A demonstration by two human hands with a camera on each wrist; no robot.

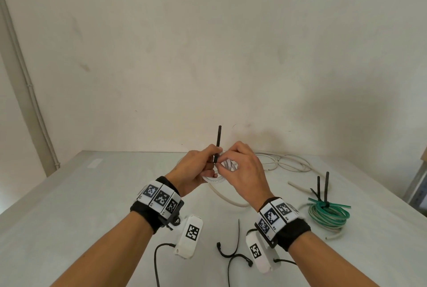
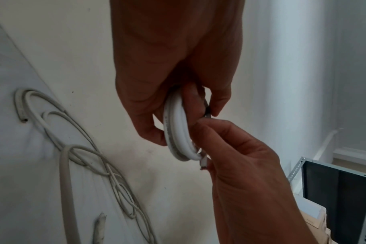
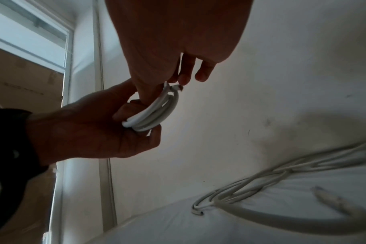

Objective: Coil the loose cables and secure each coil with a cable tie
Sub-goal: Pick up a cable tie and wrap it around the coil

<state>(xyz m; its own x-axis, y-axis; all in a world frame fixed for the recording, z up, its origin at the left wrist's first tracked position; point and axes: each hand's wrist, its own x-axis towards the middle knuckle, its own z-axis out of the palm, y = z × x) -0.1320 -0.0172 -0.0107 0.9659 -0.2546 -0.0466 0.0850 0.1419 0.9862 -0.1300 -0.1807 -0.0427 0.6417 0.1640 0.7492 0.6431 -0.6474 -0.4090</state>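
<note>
Above the desk [image 1: 92,194] we see both hands raised, working one white coil [image 1: 219,179]. The left hand [image 1: 196,168] has its grip closed round the coil's loops, fingers curled through them, as the left-wrist view confirms. A black cable tie [image 1: 218,143] stands upright between the two hands, its tail pointing up; the left thumb and forefinger appear to pinch its lower part. The right hand [image 1: 245,171] pinches at the coil beside the tie's head; whether its fingertips [image 2: 201,125] grasp the tie itself we cannot tell.

Loose white cables [image 1: 284,162] lie tangled at the desk's far edge, by the wall. At right rests a green coil [image 1: 328,215], already bound, two tie tails rising from it. Spare black ties [image 1: 233,252] lie near the forearms.
</note>
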